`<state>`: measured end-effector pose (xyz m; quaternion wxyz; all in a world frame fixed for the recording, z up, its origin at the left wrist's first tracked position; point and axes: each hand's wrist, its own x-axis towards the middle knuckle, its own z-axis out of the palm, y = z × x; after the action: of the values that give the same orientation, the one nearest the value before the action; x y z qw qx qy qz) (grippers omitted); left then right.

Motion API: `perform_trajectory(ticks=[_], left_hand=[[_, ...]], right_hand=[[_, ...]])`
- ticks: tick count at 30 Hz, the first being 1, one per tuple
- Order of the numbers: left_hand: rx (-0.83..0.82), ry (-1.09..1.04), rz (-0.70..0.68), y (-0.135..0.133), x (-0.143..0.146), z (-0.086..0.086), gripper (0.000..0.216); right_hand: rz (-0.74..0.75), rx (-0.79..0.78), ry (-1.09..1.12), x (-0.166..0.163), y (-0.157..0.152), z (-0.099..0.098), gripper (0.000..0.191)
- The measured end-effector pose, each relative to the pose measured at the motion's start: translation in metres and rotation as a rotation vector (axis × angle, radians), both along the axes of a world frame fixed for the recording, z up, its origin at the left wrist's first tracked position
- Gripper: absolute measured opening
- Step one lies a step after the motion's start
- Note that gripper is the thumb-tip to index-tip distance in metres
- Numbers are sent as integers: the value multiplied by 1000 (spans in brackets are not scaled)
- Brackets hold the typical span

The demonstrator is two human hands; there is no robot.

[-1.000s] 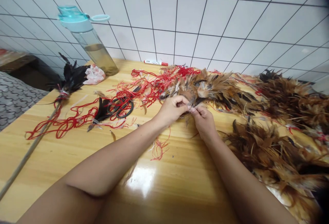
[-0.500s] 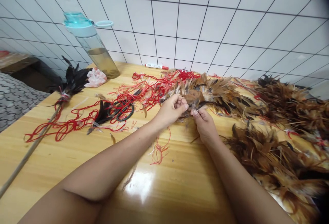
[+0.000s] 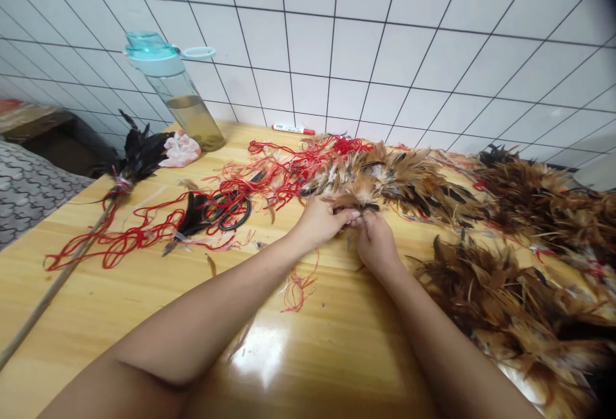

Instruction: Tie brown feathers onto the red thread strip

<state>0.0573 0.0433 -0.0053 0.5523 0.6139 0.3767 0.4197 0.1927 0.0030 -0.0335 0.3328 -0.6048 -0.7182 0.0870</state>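
Note:
My left hand (image 3: 323,221) and my right hand (image 3: 376,239) meet over the middle of the table, fingers pinched together on a small bunch of brown feathers (image 3: 355,199). The feathers fan out above the fingertips; their lower ends are hidden between the fingers. Just behind lies a long pile of brown and tan feathers (image 3: 414,178). Tangled red string (image 3: 289,172) spreads to the left of that pile. Black-handled scissors (image 3: 235,212) lie partly under the string, beside a black feather tuft (image 3: 193,213).
A water bottle (image 3: 192,117) stands at the back left near crumpled pinkish plastic (image 3: 179,149). A stick with black feathers (image 3: 72,278) crosses the left edge. A marker (image 3: 293,129) lies by the tiled wall. More feather bundles (image 3: 510,303) cover the right side.
My hands have come together and moved slightly down, closing on the feather bunch, which now stands out above the fingertips. The view has tilted up a little.

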Motion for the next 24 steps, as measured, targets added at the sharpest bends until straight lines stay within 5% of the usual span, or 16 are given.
perform_trajectory(ticks=[9,16,24], left_hand=[[292,188,39,-5,1,-4,9],[234,136,43,-1,1,-8,20],[-9,-54,34,3,-1,-11,17]], right_hand=[[-161,-79,-159,-9,-8,-2,19],[-101,-25,-126,-14,-12,1,28],[3,3,343,-6,-3,3,18]])
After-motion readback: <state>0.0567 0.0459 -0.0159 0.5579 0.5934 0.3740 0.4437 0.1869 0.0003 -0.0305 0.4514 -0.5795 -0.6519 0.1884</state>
